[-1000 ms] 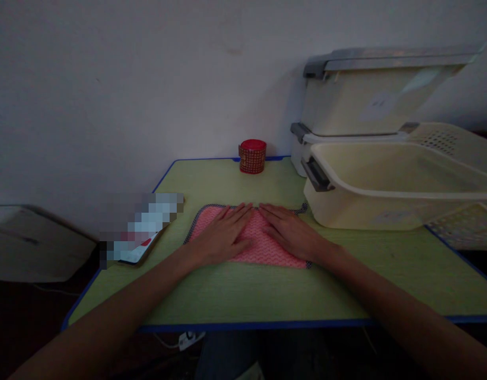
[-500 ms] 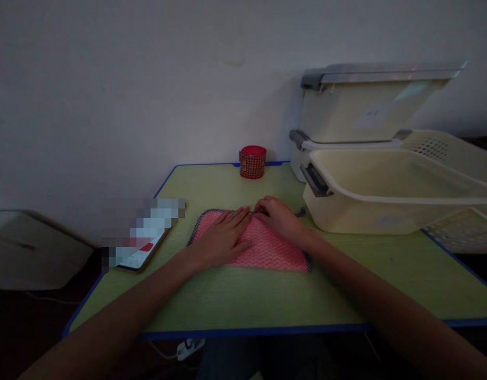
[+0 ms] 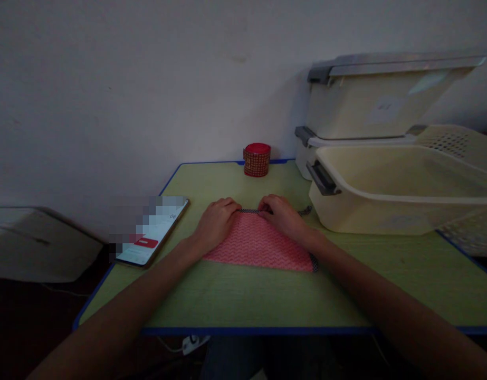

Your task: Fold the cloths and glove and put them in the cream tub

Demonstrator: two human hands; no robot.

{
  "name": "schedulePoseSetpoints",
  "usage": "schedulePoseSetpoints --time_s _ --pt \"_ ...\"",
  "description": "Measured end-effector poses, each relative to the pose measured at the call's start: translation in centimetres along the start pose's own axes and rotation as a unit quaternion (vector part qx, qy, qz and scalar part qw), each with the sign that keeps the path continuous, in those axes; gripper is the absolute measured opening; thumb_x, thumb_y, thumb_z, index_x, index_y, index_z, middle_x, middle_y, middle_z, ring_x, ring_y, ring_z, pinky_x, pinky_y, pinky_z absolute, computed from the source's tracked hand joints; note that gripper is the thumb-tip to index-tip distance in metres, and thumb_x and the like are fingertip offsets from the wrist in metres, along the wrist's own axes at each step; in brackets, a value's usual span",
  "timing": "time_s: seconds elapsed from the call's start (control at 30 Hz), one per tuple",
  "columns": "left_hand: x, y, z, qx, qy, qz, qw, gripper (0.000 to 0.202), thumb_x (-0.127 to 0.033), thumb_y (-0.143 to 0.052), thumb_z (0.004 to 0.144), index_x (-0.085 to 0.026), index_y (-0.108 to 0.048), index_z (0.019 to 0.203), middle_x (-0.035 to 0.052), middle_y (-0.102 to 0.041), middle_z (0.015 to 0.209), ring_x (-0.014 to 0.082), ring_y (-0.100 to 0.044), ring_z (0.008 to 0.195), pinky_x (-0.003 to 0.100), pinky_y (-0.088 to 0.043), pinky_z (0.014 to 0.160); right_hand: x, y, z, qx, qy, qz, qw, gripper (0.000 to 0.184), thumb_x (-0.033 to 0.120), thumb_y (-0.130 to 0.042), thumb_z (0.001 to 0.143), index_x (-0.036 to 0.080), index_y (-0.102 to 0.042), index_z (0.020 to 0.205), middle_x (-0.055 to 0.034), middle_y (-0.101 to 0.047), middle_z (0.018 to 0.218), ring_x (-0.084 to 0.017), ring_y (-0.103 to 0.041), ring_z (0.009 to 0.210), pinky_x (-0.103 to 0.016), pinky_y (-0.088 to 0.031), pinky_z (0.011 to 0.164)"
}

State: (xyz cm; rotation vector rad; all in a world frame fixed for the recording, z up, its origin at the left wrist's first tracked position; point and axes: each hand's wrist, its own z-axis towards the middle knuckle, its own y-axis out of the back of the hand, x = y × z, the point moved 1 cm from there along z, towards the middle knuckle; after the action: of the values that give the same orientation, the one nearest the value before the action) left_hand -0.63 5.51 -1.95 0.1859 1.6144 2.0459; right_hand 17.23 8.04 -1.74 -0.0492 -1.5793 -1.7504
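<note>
A pink textured cloth [image 3: 263, 244] with a dark checked border lies folded on the green table, its far edge running between my hands. At the left part of that edge, my left hand [image 3: 217, 220] is closed with its fingertips pinching the border. My right hand [image 3: 282, 214] pinches the same edge a short way to the right, fingers curled. Beyond the right hand, a dark checked loop or corner of the cloth sticks out near the white bin. My left hand and forearm hide the cloth's left side.
A smartphone [image 3: 158, 240] with a lit screen lies on the table's left. At the back stands a small red round woven-pattern container [image 3: 257, 160]. On the right are an open cream bin [image 3: 370, 216], stacked lidded boxes [image 3: 357, 105] and a perforated basket [image 3: 460, 145].
My left hand has gone from lying flat on the cloth to pinching its far edge. The right hand stays on the edge. The view has shifted slightly.
</note>
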Motion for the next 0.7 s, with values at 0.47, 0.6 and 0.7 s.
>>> schedulePoseSetpoints --time_s 0.47,0.6,0.7 --pt "1.2 0.0 1.4 -0.014 0.033 -0.008 0.999 0.011 -0.013 -0.049 0.082 -0.014 -0.059 0.078 0.0061 -0.060 0.081 0.0198 -0.056 0.080 0.033 -0.044 0.074 -0.3 -0.1 0.1 0.017 0.022 -0.048 0.998 0.013 0.007 -0.045 0.082 0.014 -0.055 0.079 -0.0030 -0.061 0.073 -0.013 -0.055 0.067 -0.022 -0.038 0.062" --pt "1.0 0.0 1.3 -0.008 0.038 0.010 0.999 0.011 -0.013 -0.048 0.084 -0.014 -0.058 0.079 0.0061 -0.061 0.081 0.0204 -0.056 0.081 0.033 -0.044 0.074 0.1 -0.2 -0.1 0.020 0.024 -0.089 0.996 0.015 0.007 -0.041 0.084 0.014 -0.054 0.085 -0.0044 -0.061 0.076 -0.014 -0.056 0.068 -0.023 -0.039 0.062" --pt "0.7 -0.1 1.3 -0.004 0.042 0.040 0.998 0.013 -0.012 -0.046 0.084 -0.014 -0.058 0.082 0.0069 -0.061 0.084 0.0215 -0.056 0.083 0.034 -0.044 0.075 0.7 -0.4 -0.4 0.014 0.028 -0.129 0.991 0.020 0.005 -0.037 0.085 0.013 -0.054 0.092 -0.0090 -0.061 0.085 -0.018 -0.056 0.076 -0.027 -0.040 0.067"
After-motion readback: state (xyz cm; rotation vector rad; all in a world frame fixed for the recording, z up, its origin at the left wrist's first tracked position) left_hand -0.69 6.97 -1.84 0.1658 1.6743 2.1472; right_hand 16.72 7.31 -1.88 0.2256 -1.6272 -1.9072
